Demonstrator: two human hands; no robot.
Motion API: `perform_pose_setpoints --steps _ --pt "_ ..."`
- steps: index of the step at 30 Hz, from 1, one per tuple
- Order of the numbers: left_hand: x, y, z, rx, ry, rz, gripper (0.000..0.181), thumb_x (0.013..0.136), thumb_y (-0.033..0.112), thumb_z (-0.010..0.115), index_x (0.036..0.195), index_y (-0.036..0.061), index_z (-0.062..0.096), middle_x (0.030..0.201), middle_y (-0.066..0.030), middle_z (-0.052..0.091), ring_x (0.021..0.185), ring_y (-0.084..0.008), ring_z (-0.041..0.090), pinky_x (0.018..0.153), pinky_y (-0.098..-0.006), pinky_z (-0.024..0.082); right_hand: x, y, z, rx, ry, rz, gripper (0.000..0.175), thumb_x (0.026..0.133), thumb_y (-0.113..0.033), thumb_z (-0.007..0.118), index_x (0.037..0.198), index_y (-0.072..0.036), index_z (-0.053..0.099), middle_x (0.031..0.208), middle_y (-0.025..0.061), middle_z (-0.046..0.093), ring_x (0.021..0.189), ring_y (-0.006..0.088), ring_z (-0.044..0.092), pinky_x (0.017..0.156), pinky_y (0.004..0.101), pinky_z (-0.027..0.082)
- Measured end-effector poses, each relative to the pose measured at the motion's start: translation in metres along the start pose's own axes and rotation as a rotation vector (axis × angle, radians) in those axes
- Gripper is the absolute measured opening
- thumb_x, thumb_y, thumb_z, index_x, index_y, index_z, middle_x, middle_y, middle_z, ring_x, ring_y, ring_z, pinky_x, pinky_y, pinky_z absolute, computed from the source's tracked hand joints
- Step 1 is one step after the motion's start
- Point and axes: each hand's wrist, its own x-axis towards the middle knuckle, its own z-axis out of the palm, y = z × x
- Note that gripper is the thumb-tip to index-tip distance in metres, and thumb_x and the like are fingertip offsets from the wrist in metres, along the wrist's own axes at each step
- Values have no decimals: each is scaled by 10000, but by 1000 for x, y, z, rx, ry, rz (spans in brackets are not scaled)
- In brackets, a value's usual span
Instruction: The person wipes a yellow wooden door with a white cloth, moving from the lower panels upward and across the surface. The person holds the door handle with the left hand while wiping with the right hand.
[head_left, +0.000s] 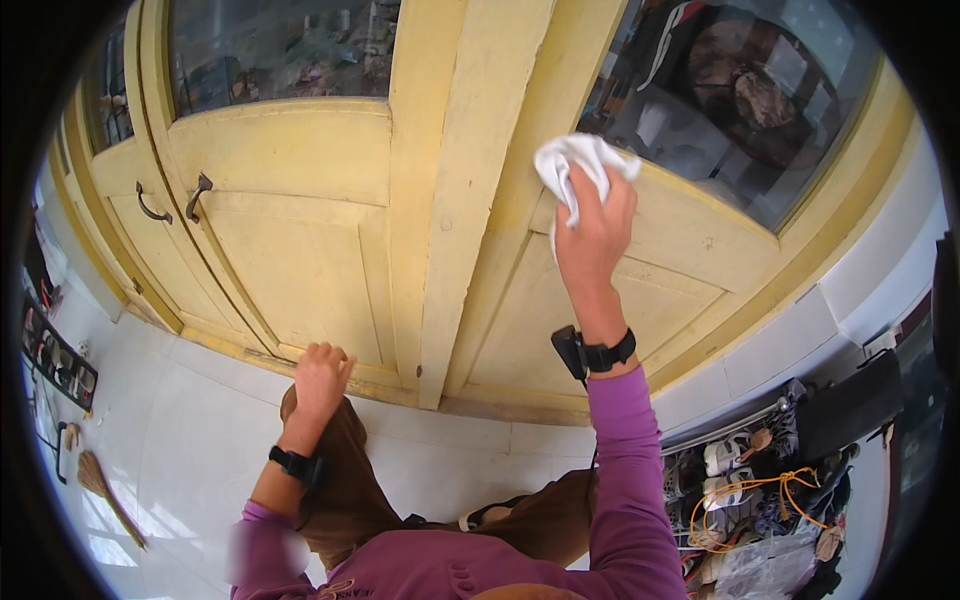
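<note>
My right hand (596, 232) grips a bunched white cloth (574, 161). It presses the cloth to the yellow wooden frame at the lower left corner of a window pane (720, 90). Below that pane is the door's recessed lower panel (600, 307). Loosely curled, my left hand (321, 382) is above my left knee, in front of the bottom of another yellow panelled door (300, 262). Nothing shows in it, though its palm is hidden. Each wrist wears a black strap, and a small black device (570, 351) sits on the right one.
Two dark metal handles (199, 197) (152, 206) stick out from the left doors. A rack of shoes (727, 480) with a looped orange cord (784, 480) stands at right. On the tiled floor (195, 435) at left lie a hand broom (109, 495) and a black tray of shoes (58, 356).
</note>
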Motion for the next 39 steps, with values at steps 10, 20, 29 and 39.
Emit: perform_pose_setpoints --steps 10,20,29,39 --pt "-17 -10 19 152 -479 -130 355 826 412 726 822 69 638 774 -128 679 737 -312 687 663 -417 551 6 -31 42 -140 2 -73 331 680 2 726 998 -80 685 1200 152 584 999 373 556 806 450 473" --pt "-18 -12 21 67 -433 -158 303 828 354 708 825 61 631 761 -149 683 746 -339 676 677 -448 543 61 1 25 -179 76 -343 234 692 -84 705 920 -131 730 1185 82 629 978 296 572 746 381 482" --pt "-13 -1 25 131 -490 -111 257 861 320 678 803 75 623 720 -115 679 692 -308 686 635 -413 550 208 -14 14 -212 289 -108 344 751 -31 688 1090 -88 688 1149 159 579 1095 373 550 906 435 482" --pt "-20 1 18 123 -451 -65 221 868 275 663 791 74 615 716 -108 673 711 -293 682 650 -402 547 -52 -24 45 -111 -89 -153 319 650 -4 730 955 -74 669 1130 151 598 945 359 562 754 445 487"
